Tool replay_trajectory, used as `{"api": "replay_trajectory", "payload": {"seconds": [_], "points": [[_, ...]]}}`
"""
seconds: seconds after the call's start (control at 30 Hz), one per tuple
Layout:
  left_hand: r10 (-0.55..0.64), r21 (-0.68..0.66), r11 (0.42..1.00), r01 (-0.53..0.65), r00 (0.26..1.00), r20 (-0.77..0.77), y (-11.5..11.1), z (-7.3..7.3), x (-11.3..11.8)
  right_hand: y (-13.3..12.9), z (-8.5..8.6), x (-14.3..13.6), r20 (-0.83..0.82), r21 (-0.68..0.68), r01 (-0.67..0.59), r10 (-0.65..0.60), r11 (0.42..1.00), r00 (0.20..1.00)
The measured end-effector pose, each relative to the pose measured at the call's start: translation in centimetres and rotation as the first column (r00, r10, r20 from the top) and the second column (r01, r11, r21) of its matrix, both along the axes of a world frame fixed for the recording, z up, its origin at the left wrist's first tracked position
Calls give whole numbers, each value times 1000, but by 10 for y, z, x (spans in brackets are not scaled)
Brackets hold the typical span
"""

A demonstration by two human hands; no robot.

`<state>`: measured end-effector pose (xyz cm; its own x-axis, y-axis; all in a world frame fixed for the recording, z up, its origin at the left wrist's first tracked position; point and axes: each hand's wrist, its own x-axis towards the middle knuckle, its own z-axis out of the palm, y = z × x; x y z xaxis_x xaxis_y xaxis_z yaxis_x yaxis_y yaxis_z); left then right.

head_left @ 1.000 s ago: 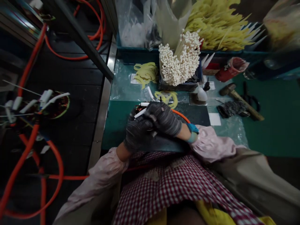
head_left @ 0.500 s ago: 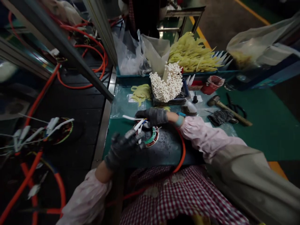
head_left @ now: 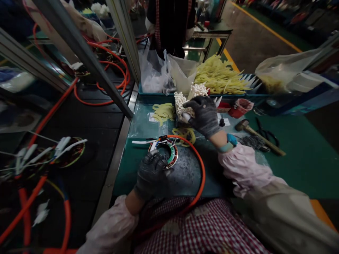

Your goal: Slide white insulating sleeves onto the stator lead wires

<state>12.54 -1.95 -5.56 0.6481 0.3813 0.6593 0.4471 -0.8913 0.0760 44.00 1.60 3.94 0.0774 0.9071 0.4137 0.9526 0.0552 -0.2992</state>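
stator ring (head_left: 169,155) under left fingers (head_left: 152,160)

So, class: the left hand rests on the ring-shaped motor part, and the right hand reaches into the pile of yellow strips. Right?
Not quite. In the head view the right hand is on the bundle of white tubes, not the yellow strips. The left hand does rest on the ring-shaped motor part.

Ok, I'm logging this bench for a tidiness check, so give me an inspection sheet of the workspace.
Surface: green bench top, partly under a clear plastic sheet.
Job's things: wound ring under the left hand; white sticks under the right hand.
Clutter: hammer, scissors, red cup, yellow strips.
Grippers: both gloved; left rests on the ring, right grips sticks.
Cables: orange cable loops from the ring.
Surroundings: a person stands beyond the bench.
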Motion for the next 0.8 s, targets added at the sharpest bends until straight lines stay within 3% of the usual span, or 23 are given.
{"api": "replay_trajectory", "payload": {"seconds": [0.07, 0.17, 0.47, 0.57, 0.67, 0.73, 0.8], "points": [[6, -25, 1000, -6, 1000, 23, 0, 0, 2, 19, 7, 0, 109, -65, 86, -79, 994, 991], [5, -49, 999, -3, 999, 40, 0, -2, 3, 35, 10, -3, 173, -142, 118, -93, 983, 981], [-16, -26, 1000, 17, 999, 35, 2, -3, 3, 31, 15, -9, 128, -186, 124, -101, 975, 987], [-28, -31, 999, 28, 1000, 6, 3, 0, 2, 32, 14, -6, -25, -95, 30, -32, 995, 999], [-36, -45, 998, 37, 999, 25, 4, -2, 1, 16, 18, -8, -186, 27, -94, 98, 995, 978], [-54, -75, 996, 56, 998, 29, 3, -6, 1, -8, 27, -14, -379, 143, -153, 197, 978, 904], [-54, -103, 993, 55, 998, 12, 3, -9, 1, -38, 37, -21, -579, 333, -127, 308, 935, 754]]}}
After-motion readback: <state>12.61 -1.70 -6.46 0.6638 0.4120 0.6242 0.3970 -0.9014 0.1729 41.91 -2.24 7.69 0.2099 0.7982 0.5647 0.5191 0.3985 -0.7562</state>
